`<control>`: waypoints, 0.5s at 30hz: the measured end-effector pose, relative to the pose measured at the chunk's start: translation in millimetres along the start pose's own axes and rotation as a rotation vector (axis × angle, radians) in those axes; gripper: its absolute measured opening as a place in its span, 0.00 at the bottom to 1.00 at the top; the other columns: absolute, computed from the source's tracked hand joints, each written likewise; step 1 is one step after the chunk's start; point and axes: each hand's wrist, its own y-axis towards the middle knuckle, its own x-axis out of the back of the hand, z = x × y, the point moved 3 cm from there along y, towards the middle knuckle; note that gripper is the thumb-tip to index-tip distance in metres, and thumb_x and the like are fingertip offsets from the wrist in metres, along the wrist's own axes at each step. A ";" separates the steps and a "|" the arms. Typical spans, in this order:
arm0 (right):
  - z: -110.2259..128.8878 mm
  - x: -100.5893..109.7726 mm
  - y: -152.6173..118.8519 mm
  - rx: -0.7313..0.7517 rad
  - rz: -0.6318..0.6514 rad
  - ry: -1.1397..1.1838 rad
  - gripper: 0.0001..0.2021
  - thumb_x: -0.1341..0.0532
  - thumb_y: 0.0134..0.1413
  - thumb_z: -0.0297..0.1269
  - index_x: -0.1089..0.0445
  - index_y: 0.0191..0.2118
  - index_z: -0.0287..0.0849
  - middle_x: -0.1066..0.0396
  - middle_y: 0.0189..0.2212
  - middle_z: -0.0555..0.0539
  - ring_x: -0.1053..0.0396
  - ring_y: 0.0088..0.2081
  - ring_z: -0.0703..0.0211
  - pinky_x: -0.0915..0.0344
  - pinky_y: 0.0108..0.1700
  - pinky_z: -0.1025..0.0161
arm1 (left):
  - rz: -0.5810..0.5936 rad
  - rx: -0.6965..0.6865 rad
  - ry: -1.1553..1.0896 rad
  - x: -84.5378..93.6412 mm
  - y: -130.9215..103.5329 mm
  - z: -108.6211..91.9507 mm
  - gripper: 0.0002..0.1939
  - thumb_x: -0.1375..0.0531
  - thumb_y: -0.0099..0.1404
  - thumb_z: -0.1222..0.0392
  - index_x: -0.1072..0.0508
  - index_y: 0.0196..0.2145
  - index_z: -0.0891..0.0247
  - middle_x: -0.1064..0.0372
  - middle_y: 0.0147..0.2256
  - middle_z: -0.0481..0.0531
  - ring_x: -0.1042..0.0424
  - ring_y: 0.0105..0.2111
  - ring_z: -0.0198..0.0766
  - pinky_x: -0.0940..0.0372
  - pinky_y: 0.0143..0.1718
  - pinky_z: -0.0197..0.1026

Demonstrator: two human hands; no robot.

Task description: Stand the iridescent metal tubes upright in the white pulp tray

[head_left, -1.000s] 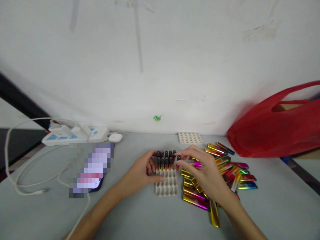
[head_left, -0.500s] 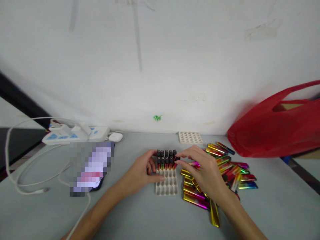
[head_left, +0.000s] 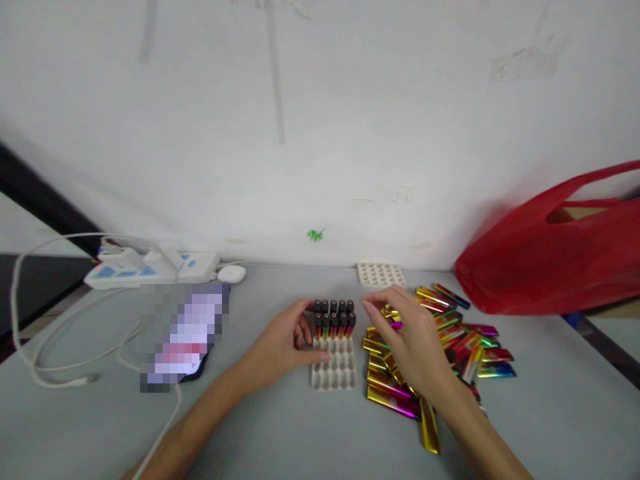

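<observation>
A pale tray with rows of cavities [head_left: 333,375] lies on the grey table. Several black-topped shiny sticks [head_left: 334,320] stand upright in two rows at its far end. My left hand [head_left: 287,340] is at the tray's left side, its thumb over the tray's edge and its fingers by the sticks, apart from the thumb. My right hand [head_left: 403,327] hovers just right of the tray with nothing between thumb and fingers. Beneath and beside it lies a pile of gold and pink metallic sticks [head_left: 393,400].
Another pale tray [head_left: 381,274] lies by the wall. More coloured sticks [head_left: 470,343] spread to the right, near a red bag [head_left: 555,253]. A phone [head_left: 187,333], a power strip [head_left: 155,268], a small white case [head_left: 231,274] and loose white cables are on the left.
My right hand has let go of the stick at the right end of the near row and moved slightly right. That stick now stands in line. My left hand has stayed in place.
</observation>
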 end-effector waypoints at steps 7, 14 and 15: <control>-38.8 2.8 -0.9 -0.058 0.245 -0.257 0.03 0.28 0.68 0.39 0.15 0.44 0.50 0.24 0.38 0.45 0.31 0.47 0.42 0.36 0.52 0.46 | -0.006 -0.005 0.016 0.9 0.0 1.4 0.41 0.19 0.55 0.48 0.30 0.60 0.62 0.27 0.35 0.46 0.28 0.33 0.43 0.33 0.34 0.41; -44.8 9.2 -2.8 -0.104 0.336 -0.277 0.06 0.24 0.64 0.43 0.15 0.45 0.52 0.24 0.39 0.46 0.30 0.47 0.41 0.38 0.50 0.47 | 0.000 -0.004 0.019 0.8 0.0 1.1 0.42 0.19 0.56 0.46 0.29 0.61 0.61 0.28 0.35 0.46 0.28 0.32 0.42 0.34 0.33 0.40; -45.9 10.1 -3.1 -0.107 0.348 -0.276 0.06 0.25 0.64 0.43 0.15 0.45 0.51 0.24 0.39 0.47 0.30 0.47 0.42 0.38 0.50 0.48 | -0.004 -0.001 0.024 0.9 0.2 1.1 0.42 0.19 0.55 0.46 0.29 0.61 0.62 0.28 0.35 0.46 0.28 0.32 0.42 0.34 0.33 0.40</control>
